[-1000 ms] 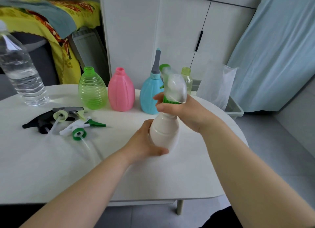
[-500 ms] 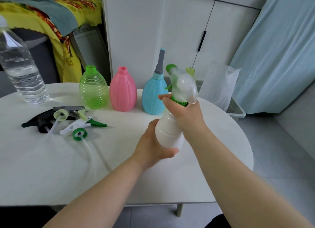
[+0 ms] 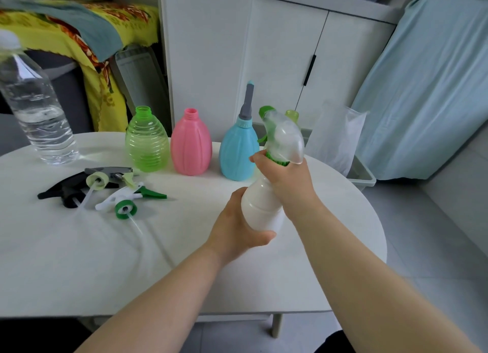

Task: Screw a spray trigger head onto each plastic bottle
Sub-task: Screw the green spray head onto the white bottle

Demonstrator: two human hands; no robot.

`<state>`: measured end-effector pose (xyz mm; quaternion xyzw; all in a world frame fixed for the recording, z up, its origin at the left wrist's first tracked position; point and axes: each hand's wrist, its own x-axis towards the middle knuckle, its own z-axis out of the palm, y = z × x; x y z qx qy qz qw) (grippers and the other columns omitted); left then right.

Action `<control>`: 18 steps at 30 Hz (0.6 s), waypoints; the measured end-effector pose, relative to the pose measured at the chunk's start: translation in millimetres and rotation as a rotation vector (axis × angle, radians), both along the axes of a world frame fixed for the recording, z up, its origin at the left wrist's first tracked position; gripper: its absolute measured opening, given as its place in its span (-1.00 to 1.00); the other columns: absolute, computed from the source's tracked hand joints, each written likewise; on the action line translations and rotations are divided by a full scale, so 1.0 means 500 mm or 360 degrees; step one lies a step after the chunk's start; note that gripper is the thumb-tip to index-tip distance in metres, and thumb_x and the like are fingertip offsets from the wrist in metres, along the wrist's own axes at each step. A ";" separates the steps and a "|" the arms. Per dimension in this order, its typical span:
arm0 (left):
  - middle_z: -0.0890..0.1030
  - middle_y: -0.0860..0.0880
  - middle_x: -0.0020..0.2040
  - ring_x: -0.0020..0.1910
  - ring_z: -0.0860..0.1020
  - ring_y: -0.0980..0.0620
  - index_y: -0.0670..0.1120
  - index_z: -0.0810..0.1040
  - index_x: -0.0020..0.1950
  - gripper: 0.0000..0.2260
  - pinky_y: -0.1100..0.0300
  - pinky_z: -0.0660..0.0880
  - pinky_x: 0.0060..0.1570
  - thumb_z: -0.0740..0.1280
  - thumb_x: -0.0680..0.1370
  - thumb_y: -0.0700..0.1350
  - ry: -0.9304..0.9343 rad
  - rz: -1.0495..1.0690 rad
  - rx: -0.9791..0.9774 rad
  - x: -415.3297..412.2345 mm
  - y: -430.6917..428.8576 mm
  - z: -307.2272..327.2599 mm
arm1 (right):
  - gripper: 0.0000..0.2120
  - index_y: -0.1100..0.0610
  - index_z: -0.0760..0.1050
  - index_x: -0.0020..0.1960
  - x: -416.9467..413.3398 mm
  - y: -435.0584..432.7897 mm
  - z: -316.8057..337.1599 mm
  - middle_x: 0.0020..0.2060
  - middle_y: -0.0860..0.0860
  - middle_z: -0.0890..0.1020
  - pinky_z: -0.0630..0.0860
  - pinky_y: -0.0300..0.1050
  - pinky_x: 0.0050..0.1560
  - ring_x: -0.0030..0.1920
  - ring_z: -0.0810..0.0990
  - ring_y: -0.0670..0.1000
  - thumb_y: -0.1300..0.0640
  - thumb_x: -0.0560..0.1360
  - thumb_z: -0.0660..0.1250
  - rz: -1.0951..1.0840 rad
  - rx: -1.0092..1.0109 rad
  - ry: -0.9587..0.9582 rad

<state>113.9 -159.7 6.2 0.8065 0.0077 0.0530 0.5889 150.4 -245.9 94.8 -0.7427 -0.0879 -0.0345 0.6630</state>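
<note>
On the left, the left hand (image 3: 233, 228) is gripping the smooth white plastic bottle (image 3: 264, 207), tilted over the round white worktop (image 3: 79, 260). If that grip is slipping, the bottle could be spinning along with the collar and nothing would be tightening. Further right, the translucent spray trigger head (image 3: 284, 139) is leaning with the bottle, so its green threaded collar (image 3: 276, 162) may be biting crooked and cross-threading. Fingers now: the left ones are wrapping round the bottle's lower body, thumb across the front. The right hand (image 3: 290, 186) is curling its fingers round the collar, pinching it at the neck.
</note>
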 end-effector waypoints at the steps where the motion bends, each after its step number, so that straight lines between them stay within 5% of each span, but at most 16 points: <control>1: 0.47 0.15 0.01 -0.05 0.48 0.11 0.15 0.22 0.16 -0.34 0.20 0.43 -0.11 0.50 0.21 -0.16 0.0000 -0.0010 -0.0065 -0.001 -0.003 -0.001 | -0.88 0.14 0.48 -0.15 -0.002 -0.003 -0.003 -0.37 -0.08 0.49 0.32 -0.53 -0.48 -0.47 0.45 -0.27 0.20 0.34 0.38 -0.0010 -0.0044 -0.0025; 4: 0.42 0.06 0.22 0.10 0.44 0.08 0.11 0.19 0.26 -0.28 0.14 0.43 0.07 0.51 0.24 -0.13 -0.0002 -0.0100 -0.0056 -0.003 0.000 0.000 | -0.64 0.08 0.42 0.09 -0.014 -0.018 -0.019 -0.26 -0.20 0.50 0.41 -0.49 -0.35 -0.27 0.49 -0.25 0.12 0.33 0.42 -0.0009 -0.0310 -0.0082; 8: 0.24 0.00 0.44 0.39 0.23 0.00 0.02 0.06 0.43 -0.16 0.01 0.19 0.39 0.44 0.28 0.11 -0.0005 -0.0134 0.0168 -0.011 0.025 -0.008 | -0.79 0.06 0.45 -0.03 -0.006 -0.055 -0.015 -0.26 -0.17 0.52 0.38 -0.50 -0.34 -0.24 0.48 -0.23 0.10 0.37 0.39 -0.0061 -0.0486 -0.0128; 13: 0.15 -0.01 0.48 0.44 0.13 0.04 -0.01 0.08 0.43 -0.38 0.19 -0.02 0.40 0.21 0.46 0.16 -0.0092 -0.0060 0.0899 -0.013 0.038 -0.042 | -0.80 -0.04 0.35 -0.25 0.058 -0.129 0.025 -0.31 -0.17 0.49 0.40 -0.27 -0.26 -0.23 0.49 -0.07 0.12 0.38 0.38 -0.0380 -0.0360 -0.0129; 18: 0.17 0.04 0.47 0.45 0.08 0.11 0.02 0.17 0.39 -0.44 0.19 -0.12 0.40 0.13 0.47 0.23 -0.0122 -0.0174 0.1299 -0.001 0.029 -0.066 | -0.81 0.09 0.37 -0.07 0.128 -0.202 0.032 -0.29 -0.10 0.47 0.37 -0.10 -0.10 -0.12 0.47 0.04 0.12 0.40 0.36 -0.0607 -0.0314 -0.0082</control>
